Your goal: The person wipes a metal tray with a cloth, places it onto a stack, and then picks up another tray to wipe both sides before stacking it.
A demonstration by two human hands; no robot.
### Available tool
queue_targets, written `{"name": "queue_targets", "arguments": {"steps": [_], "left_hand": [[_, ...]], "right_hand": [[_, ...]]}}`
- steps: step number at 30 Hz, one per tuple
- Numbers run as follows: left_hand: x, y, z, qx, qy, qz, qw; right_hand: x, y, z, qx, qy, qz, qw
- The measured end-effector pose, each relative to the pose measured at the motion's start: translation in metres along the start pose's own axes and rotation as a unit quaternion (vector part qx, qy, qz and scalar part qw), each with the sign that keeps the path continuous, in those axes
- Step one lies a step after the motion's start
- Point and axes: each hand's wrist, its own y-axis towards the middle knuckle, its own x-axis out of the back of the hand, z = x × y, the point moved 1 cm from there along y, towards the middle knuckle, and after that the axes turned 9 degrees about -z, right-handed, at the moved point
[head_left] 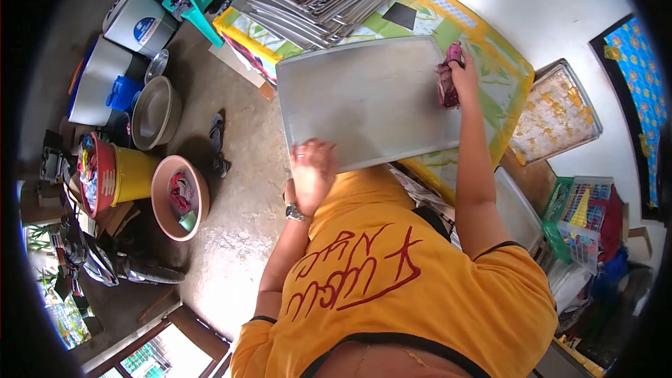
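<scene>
A large flat metal tray (367, 101) with a low raised rim lies tilted in front of me, partly over the table edge. My left hand (313, 162), with a watch at the wrist, grips the tray's near left corner; its fingers are slightly blurred. In my right hand (463, 78) is a bunched maroon cloth (446, 87), pressed at the tray's right side. Part of the cloth is hidden by the fingers. Beyond the tray's far edge rises a tall stack of similar metal trays (329, 0).
A yellow and green patterned tablecloth (490, 112) covers the table. Right of it leans a stained tray (556, 115), with plastic baskets (584, 203) nearby. On the floor to the left stand a pink basin (162, 218) with cloths, a yellow bucket (133, 175) and a green chair (203, 10).
</scene>
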Motion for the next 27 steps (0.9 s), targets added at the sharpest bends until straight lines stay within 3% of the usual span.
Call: {"name": "queue_targets", "arguments": {"steps": [3, 4, 6, 8, 13, 16, 17, 18, 19, 21, 25, 26, 27], "left_hand": [[0.011, -0.011, 0.039, 0.209, -0.022, -0.12, 0.97], [0.004, -0.017, 0.05, 0.275, -0.09, -0.141, 0.947], [-0.008, -0.024, 0.066, 0.398, -0.225, -0.181, 0.871], [-0.01, -0.026, 0.066, 0.449, -0.233, -0.055, 0.861], [-0.015, -0.023, 0.063, 0.45, -0.373, -0.057, 0.809], [-0.014, -0.02, 0.057, 0.468, -0.405, -0.09, 0.781], [-0.014, -0.022, 0.06, 0.462, -0.36, -0.068, 0.807], [-0.018, -0.028, 0.064, 0.456, -0.316, -0.047, 0.831], [-0.021, -0.03, 0.067, 0.447, -0.273, -0.025, 0.851], [-0.015, -0.033, 0.063, 0.461, -0.23, -0.002, 0.857], [-0.03, -0.062, 0.061, 0.351, -0.166, -0.113, 0.915], [-0.012, -0.051, 0.046, 0.407, -0.181, -0.085, 0.891], [-0.003, -0.046, 0.037, 0.461, -0.197, -0.057, 0.863]], "right_hand": [[-0.031, -0.015, 0.011, 0.059, -0.304, -0.015, 0.951], [-0.046, -0.029, 0.015, 0.077, -0.373, -0.03, 0.924], [-0.066, -0.047, 0.035, 0.078, -0.384, -0.042, 0.919], [-0.086, -0.055, 0.051, 0.068, -0.377, -0.032, 0.923], [-0.173, -0.103, 0.111, 0.154, -0.358, 0.062, 0.919], [-0.224, -0.174, 0.161, 0.248, -0.318, 0.157, 0.902], [-0.237, -0.202, 0.165, 0.346, -0.259, 0.127, 0.893], [-0.239, -0.227, 0.175, 0.398, -0.237, 0.188, 0.866], [-0.247, -0.251, 0.174, 0.459, -0.186, 0.165, 0.853], [-0.227, -0.265, 0.17, 0.501, -0.121, 0.24, 0.823], [-0.182, -0.192, 0.128, 0.371, -0.183, 0.229, 0.881], [-0.163, -0.164, 0.124, 0.333, -0.31, 0.166, 0.875], [-0.177, -0.123, 0.077, 0.226, -0.264, 0.09, 0.934]]}}
